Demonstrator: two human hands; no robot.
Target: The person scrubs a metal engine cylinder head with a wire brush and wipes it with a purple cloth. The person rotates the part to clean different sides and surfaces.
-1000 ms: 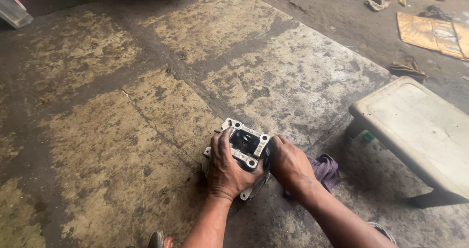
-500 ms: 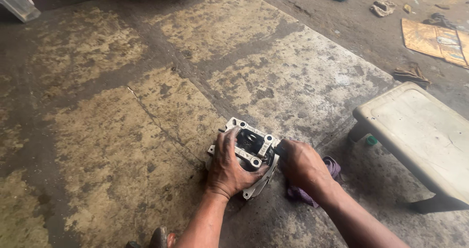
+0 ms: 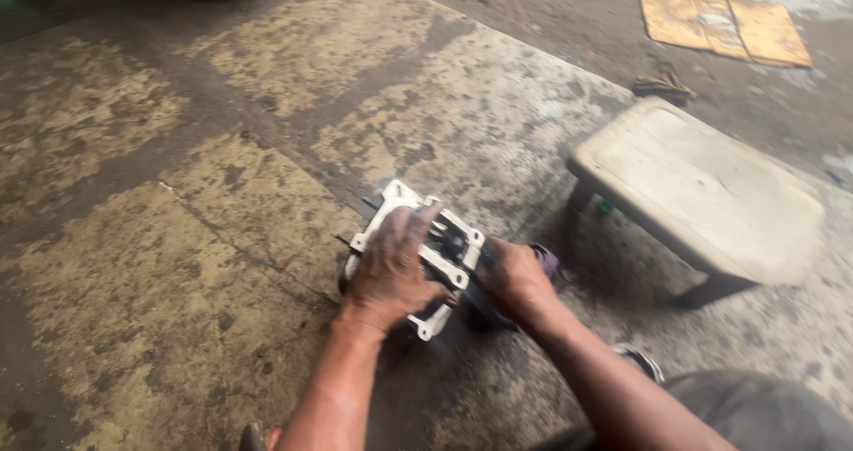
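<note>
The head camera looks steeply down (fairly close) at the stained floor [image 3: 178, 264].
</note>
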